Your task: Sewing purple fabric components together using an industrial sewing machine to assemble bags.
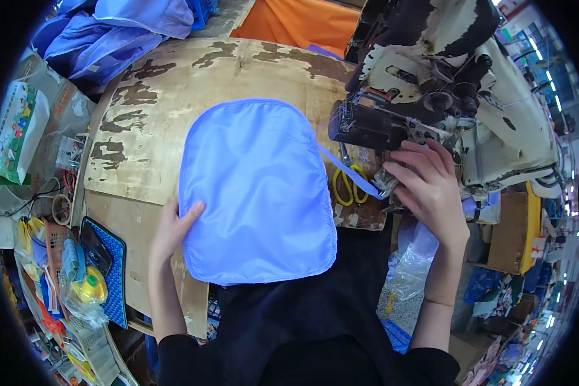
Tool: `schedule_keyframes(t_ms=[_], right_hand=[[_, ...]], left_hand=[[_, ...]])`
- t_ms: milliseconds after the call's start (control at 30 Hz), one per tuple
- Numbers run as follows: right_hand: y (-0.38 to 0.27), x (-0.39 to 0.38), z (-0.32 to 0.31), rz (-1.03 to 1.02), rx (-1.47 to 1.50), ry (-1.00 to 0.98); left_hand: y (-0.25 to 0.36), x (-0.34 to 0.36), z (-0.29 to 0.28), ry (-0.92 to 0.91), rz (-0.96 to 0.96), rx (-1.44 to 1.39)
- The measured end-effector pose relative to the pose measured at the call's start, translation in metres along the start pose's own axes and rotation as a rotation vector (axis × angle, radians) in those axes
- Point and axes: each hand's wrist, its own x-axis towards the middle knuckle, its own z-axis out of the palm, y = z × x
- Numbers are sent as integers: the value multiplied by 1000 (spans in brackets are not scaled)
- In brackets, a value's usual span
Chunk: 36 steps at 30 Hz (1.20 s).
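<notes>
A rounded, light blue-violet fabric panel [257, 186] with a stitched border lies over the near edge of the worktable and partly above my lap. My left hand [175, 226] is closed on its left edge, thumb on top and fingers hidden beneath. From the panel's right side a narrow matching fabric strip [350, 170] runs to a small metal strip guide [385, 183] by the sewing machine [424, 77]. My right hand [431, 186] has its fingers curled around that guide, under the machine head. Yellow-handled scissors [349, 186] lie beneath the strip.
The worn wooden tabletop [148, 154] has peeling patches. Bunched blue-violet fabric [119, 32] is heaped at the far left, and orange cloth [296, 26] at the back. Left of the table stand a blue mat [112, 273] and a yellow thread spool [91, 287]. A cardboard box [507, 231] sits right.
</notes>
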Motion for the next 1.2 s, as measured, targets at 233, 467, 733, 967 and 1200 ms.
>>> schedule_keyframes(t_ms=[233, 467, 733, 967, 1200], right_hand=[[6, 12, 18, -80, 36, -48], [-1, 10, 19, -29, 43, 4], [4, 11, 18, -75, 45, -9], [14, 20, 22, -151, 27, 29], [17, 43, 31, -62, -21, 48]], left_hand=[[92, 41, 25, 215, 672, -13], [197, 105, 114, -244, 1164, 48], [144, 145, 70, 257, 1192, 477], [16, 49, 3, -93, 268, -283], [-22, 21, -37, 182, 121, -802]])
